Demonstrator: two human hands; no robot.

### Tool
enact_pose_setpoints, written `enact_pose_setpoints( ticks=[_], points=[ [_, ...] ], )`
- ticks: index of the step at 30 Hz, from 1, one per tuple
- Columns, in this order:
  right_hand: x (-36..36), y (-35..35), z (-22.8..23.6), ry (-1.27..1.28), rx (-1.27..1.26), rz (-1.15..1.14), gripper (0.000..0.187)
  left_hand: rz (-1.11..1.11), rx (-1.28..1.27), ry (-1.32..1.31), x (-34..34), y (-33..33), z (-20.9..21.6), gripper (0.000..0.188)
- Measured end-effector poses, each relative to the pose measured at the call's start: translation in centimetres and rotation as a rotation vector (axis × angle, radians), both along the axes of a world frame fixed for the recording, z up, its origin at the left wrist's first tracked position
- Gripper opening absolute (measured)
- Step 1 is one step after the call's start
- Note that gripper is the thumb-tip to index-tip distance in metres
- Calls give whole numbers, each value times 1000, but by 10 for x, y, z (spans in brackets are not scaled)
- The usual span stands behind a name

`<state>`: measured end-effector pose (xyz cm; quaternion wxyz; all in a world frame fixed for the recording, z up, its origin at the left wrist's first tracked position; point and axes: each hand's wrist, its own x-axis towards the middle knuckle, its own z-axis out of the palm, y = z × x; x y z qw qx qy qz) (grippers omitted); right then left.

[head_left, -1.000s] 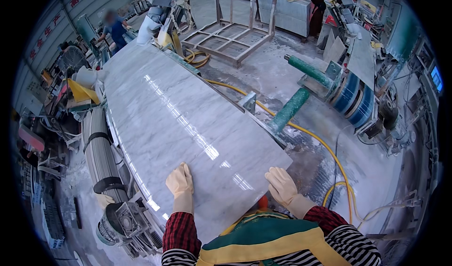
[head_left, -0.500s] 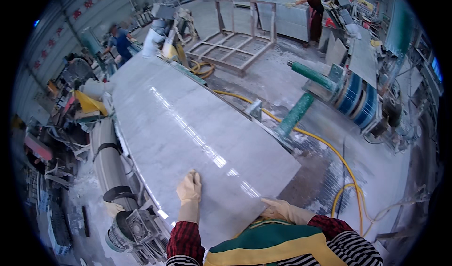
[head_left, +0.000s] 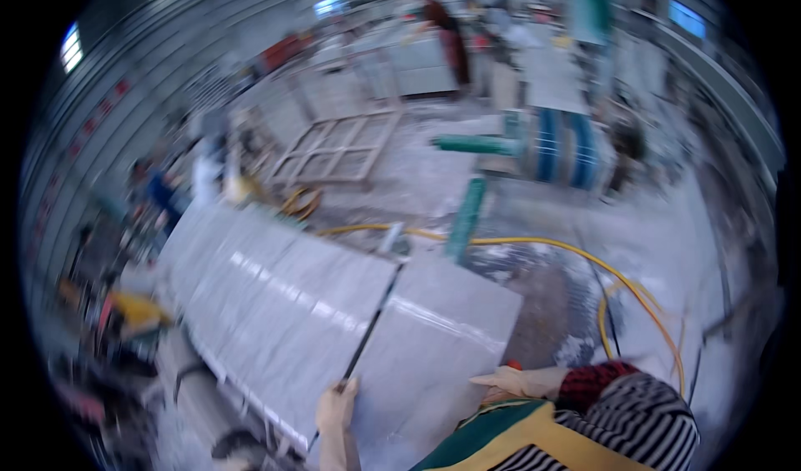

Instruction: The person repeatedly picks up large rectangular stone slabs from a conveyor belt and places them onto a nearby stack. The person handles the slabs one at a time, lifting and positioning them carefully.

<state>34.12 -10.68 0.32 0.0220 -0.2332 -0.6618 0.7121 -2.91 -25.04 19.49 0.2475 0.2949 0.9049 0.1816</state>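
Note:
A pale grey polished stone slab (head_left: 259, 296) lies before me on a stand, with a narrow dark gap across it. On the near side of that gap is a smaller slab piece (head_left: 442, 321). My left hand (head_left: 336, 404), in a cream glove, is closed on the smaller piece's edge at the gap. At its near right edge, my right hand (head_left: 511, 381), gloved too, grips the same piece, thumb side up; its lower fingers are hidden. A small red thing (head_left: 513, 364) shows just behind the right hand.
A yellow hose (head_left: 534, 240) curves over the wet floor at right, near a green roller (head_left: 465, 221). Beyond stand a metal frame (head_left: 338, 146) and blue-banded machinery (head_left: 563, 146). A thick grey tube (head_left: 196, 396) runs along the slab's left. Two people work farther off, blurred.
A dark gap has opened across the slab, with the near piece now apart from the rest. My left hand is at this gap. The whole view has swung to the right.

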Motion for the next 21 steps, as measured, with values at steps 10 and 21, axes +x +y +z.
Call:
enact_pose_setpoints(
  ticks=[10,21],
  points=[
    [38,84,43,-175,-467,-349,65,55,120,37,88,78,73,60],
    [162,353,165,228,-189,-894,57,269,646,-289,230,348,41,39]
  ],
)
